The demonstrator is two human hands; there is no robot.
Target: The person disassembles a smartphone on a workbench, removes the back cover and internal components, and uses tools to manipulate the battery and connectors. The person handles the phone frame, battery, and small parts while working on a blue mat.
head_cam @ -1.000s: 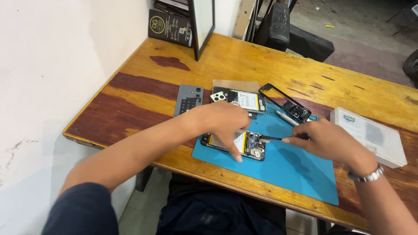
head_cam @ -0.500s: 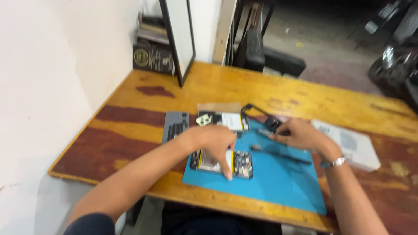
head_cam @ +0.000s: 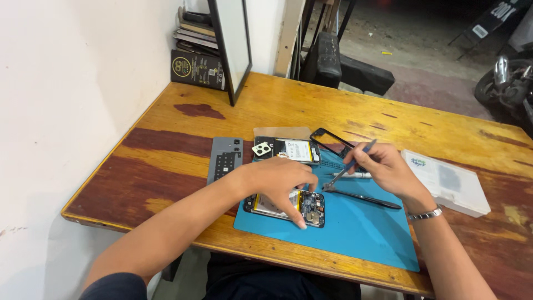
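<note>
1. Two hands are at work over one blue mat [head_cam: 355, 233] lying on the wooden surface [head_cam: 277, 105].
2. One opened phone [head_cam: 288, 204], its back off and its circuit parts showing, lies at the mat's near-left corner. The left hand [head_cam: 277, 179] rests on it with fingers spread, one fingertip pressing its near edge.
3. The right hand [head_cam: 388, 169], with a metal watch at its wrist, pinches one thin blue-handled tool [head_cam: 350, 165]; the tool slants down toward the phone's right end.
4. One long dark tool [head_cam: 363, 197] lies on the mat just right of the phone.
5. One second opened phone body with a white camera block [head_cam: 286, 150] lies at the mat's far edge, one black frame [head_cam: 333, 141] beside it.
6. One grey ridged tray [head_cam: 225, 159] sits left of the mat; what it carries is too small to tell.
7. One flat white box [head_cam: 447, 182], shut, lies right of the mat.
8. Compared with half a second ago, the right hand has lifted the tool off the mat's far edge and brought it nearer the phone; the left hand stays on the phone.
</note>
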